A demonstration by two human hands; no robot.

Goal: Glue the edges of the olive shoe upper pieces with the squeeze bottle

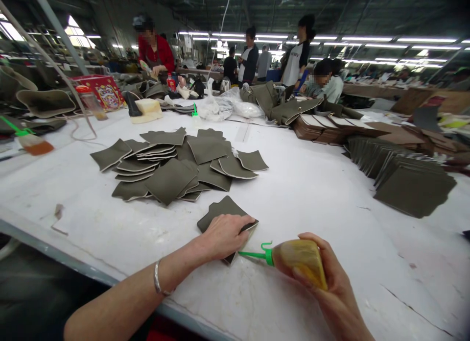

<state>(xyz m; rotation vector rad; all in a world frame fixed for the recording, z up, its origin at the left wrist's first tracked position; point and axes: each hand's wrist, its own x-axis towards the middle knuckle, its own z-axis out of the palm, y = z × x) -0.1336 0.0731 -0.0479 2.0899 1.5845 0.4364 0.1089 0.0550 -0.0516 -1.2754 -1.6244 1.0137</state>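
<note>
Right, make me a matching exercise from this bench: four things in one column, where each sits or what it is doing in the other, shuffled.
Things
1. left hand
2. right hand
3. red box
4. loose pile of olive pieces

Places or states
A. middle of the white table
B. gripping the yellow glue bottle
C. far left, towards the back
D. pressing flat on a single olive piece

Pairs: 1-D, 2-B, 3-C, 4-A.

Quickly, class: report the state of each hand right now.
Left hand: open, pressing down on the olive piece.
Right hand: closed around the yellow squeeze bottle.
</note>
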